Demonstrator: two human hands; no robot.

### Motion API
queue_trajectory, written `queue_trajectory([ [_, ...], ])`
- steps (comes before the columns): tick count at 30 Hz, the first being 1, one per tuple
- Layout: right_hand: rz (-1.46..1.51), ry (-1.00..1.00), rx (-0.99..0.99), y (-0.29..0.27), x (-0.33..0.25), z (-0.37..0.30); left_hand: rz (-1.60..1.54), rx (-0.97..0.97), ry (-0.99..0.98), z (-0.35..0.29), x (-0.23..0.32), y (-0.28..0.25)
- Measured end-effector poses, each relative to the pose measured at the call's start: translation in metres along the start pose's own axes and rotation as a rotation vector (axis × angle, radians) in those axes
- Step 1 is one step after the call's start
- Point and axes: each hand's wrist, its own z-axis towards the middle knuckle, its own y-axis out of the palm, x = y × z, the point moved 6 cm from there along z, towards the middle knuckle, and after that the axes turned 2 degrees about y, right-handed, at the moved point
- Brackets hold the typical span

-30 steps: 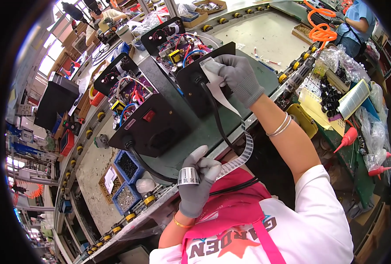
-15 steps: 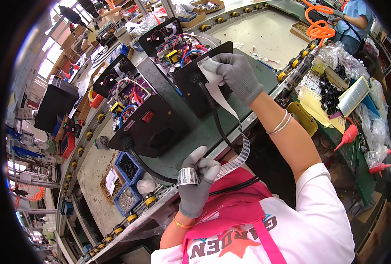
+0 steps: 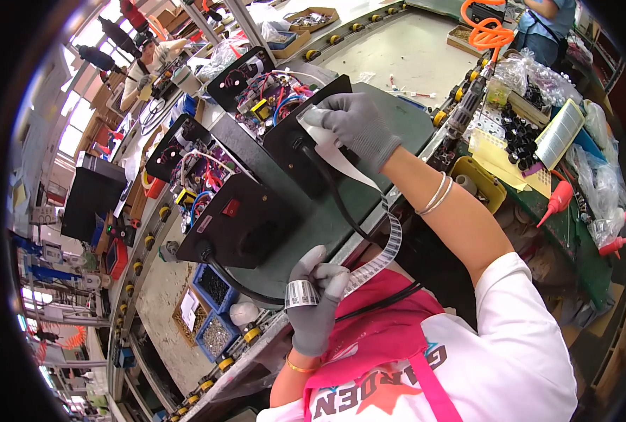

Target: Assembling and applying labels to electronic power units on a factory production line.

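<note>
My gloved left hand (image 3: 311, 302) is closed on a roll of labels (image 3: 301, 293) near my apron. From it the printed label strip (image 3: 391, 246) curves up to my right hand, its upper stretch plain white. My gloved right hand (image 3: 358, 125) pinches that end against the black panel (image 3: 307, 151) of the far device, above where its thick black cord enters; the fingers hide the contact. Left of it stands a second device, whose black panel (image 3: 232, 221) bears a red rocker switch (image 3: 232, 207). Boards and coloured wires show open behind both panels.
Blue bins (image 3: 215, 287) of small parts lie at the left by the roller edge (image 3: 251, 334). At the right are red-tipped bottles (image 3: 558, 202), plastic bags and a yellow bin (image 3: 483, 184). An orange coiled hose (image 3: 487, 34) hangs at the back. Other people work farther off.
The view has shifted slightly. My right hand stays at the far panel with its fingers bent over the strip's end; my left hand keeps the roll in much the same place.
</note>
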Motion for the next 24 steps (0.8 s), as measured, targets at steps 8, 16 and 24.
queue_trajectory([
  [8, -0.478, 0.067, -0.122, -0.017, -0.001, -0.014, -0.011, -0.015, -0.034, -0.016, 0.009, -0.001],
  [16, -0.729, -0.078, -0.751, 0.012, -0.029, -0.144, 0.107, -0.417, -0.104, -0.067, 0.054, -0.014],
  [24, 0.402, 0.486, -1.206, 0.091, -0.011, -0.223, 0.228, -0.470, -0.223, -0.073, 0.074, 0.014],
])
